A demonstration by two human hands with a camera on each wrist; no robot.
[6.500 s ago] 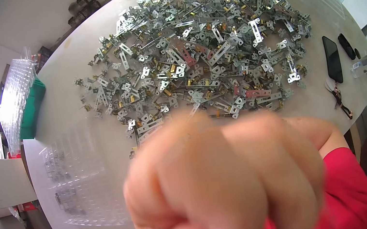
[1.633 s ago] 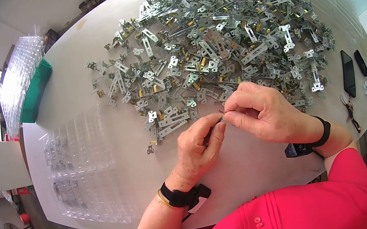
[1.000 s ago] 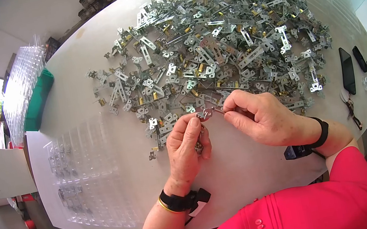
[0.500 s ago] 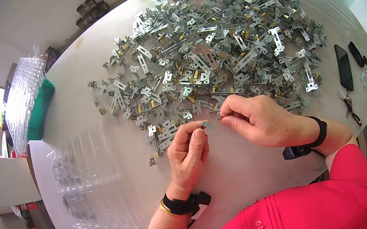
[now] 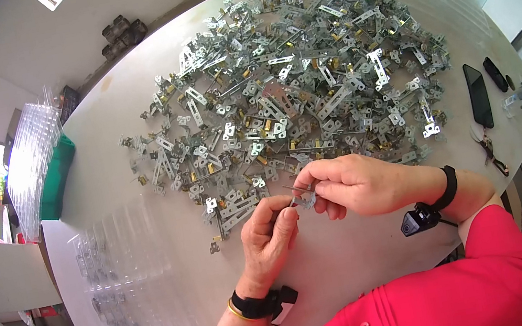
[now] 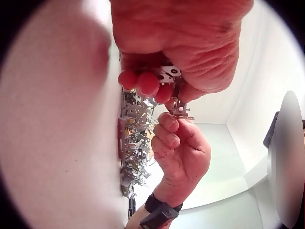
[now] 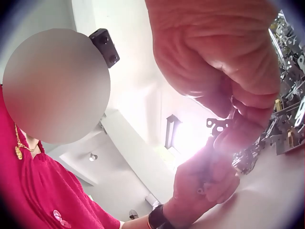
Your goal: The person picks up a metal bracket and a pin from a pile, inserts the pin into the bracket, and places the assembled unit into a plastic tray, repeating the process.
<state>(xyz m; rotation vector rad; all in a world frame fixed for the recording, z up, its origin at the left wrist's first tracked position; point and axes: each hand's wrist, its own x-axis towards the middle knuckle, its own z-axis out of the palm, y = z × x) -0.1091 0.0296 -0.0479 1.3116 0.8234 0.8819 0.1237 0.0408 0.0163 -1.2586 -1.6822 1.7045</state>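
metal bracket [image 5: 308, 201]: up off the table [image 5: 364, 270], in front of the near edge of the pile of metal parts [image 5: 302, 79], in the gap between the two hands. from the left hand [image 5: 266, 237] it lies just beyond the fingertips, toward the right; from the right hand [image 5: 354, 185] it lies left and slightly toward the person. long axis appears to run across, hand to hand, though it is short and partly covered. neither hand is nearer: both touch it.

fingers: left thumb and forefinger narrow, pinching one end. right thumb and forefinger likewise closed on the other end. thin rod [image 5: 296, 189] shows at the right fingertips; cannot tell whether it belongs to the bracket. left wrist view shows more metal [image 6: 167, 75] under the left hand's curled fingers; separate piece or not, cannot tell.

count: hands, two. bracket between them, one. pile, one; its parts overlap too much to count. phone [image 5: 478, 97], one, on the right, with one pair of snips [image 5: 493, 151] just beside it. green bin [image 5: 58, 176], one, far left. clear compartment trays [image 5: 135, 283] at left: number uncertain, edges run together.
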